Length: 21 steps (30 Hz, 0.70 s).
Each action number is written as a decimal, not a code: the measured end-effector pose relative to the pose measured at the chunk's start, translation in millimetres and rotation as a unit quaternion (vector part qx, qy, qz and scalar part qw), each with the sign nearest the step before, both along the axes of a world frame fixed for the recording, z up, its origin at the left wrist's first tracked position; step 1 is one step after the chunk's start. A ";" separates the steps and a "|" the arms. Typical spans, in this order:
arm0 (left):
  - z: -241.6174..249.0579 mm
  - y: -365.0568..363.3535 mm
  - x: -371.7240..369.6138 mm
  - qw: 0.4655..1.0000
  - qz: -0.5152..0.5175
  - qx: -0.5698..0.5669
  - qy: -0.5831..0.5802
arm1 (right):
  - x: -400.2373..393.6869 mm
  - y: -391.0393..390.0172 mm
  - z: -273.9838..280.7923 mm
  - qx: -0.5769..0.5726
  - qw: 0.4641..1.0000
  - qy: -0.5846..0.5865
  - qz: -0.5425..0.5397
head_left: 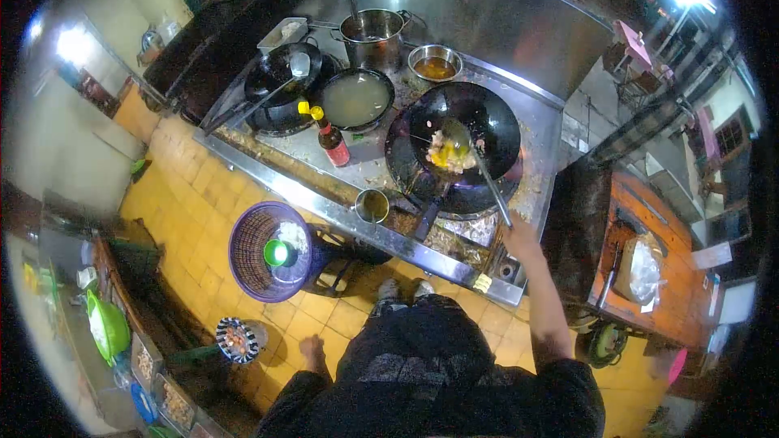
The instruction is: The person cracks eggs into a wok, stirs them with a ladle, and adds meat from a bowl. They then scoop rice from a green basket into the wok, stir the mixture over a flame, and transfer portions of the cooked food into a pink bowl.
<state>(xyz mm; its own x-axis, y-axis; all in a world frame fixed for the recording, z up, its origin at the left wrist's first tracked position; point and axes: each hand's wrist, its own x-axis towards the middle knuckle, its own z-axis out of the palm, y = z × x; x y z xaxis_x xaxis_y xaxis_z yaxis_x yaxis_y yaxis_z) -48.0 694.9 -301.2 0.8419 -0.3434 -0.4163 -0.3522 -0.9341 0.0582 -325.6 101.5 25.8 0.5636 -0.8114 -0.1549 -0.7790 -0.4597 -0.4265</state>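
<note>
My right hand [521, 237] is closed around the handle of a ladle [487, 178]. The ladle's bowl rests in a black wok [499, 122] on the burner, among yellow and pale pieces of food [449, 154]. The wok's own handle [428, 217] points toward me, with no hand on it. My left hand [312, 349] hangs low at my side, away from the stove and above the yellow tiled floor. Its fingers are too small and indistinct to read. The nearest thing to it is a round container with a striped rim [222, 341] holding orange-brown bits.
A red-labelled bottle [333, 144], a pan of cloudy liquid [355, 100], a tall pot [373, 53] and a bowl of amber liquid [435, 64] stand on the stove. A metal cup [372, 206] sits at its front edge. Below is a purple basket [272, 276].
</note>
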 end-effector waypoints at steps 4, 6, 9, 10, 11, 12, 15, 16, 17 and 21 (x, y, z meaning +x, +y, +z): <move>70.8 -98.1 64.3 0.833 0.295 -0.457 0.105 | 31.7 17.7 12.9 -0.013 0.995 -0.012 -0.102; 120.8 -127.7 73.1 0.773 0.325 -0.518 0.171 | 32.9 27.0 15.0 -0.027 0.993 -0.034 -0.114; 153.9 -128.6 79.6 0.772 0.333 -0.486 0.237 | 35.8 26.8 5.8 -0.063 0.987 -0.050 -0.137; 141.1 -116.4 79.3 0.775 0.335 -0.479 0.241 | 37.1 27.8 2.0 -0.058 0.987 -0.044 -0.140; 124.9 -100.0 75.7 0.733 0.355 -0.504 0.287 | 37.7 28.3 -1.6 -0.068 0.988 -0.027 -0.139; 105.1 -81.2 75.6 0.687 0.374 -0.528 0.331 | 38.5 28.4 -4.6 -0.080 0.987 -0.012 -0.137; 98.9 -43.8 57.0 0.664 0.464 -0.373 0.452 | 42.0 38.0 -6.6 -0.074 0.990 -0.020 -0.116; 103.5 -41.5 46.6 0.773 0.434 -0.272 0.375 | 43.7 40.5 -6.3 -0.057 0.991 -0.024 -0.119; 107.7 -40.1 45.3 0.773 0.439 -0.264 0.375 | 39.7 41.9 -14.6 -0.150 0.984 -0.077 -0.053; 91.6 -31.0 29.0 0.726 0.478 -0.254 0.423 | 55.4 36.8 23.2 0.428 0.817 -0.278 -0.268</move>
<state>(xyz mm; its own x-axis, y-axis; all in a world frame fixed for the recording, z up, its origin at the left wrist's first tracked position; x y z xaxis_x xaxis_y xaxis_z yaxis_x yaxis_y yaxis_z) -19.1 663.9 -209.6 0.3129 -0.0606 -0.9479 0.8066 -0.5099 0.2989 -270.2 138.4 48.9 0.3388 -0.6939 -0.6353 -0.3466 0.5357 -0.7700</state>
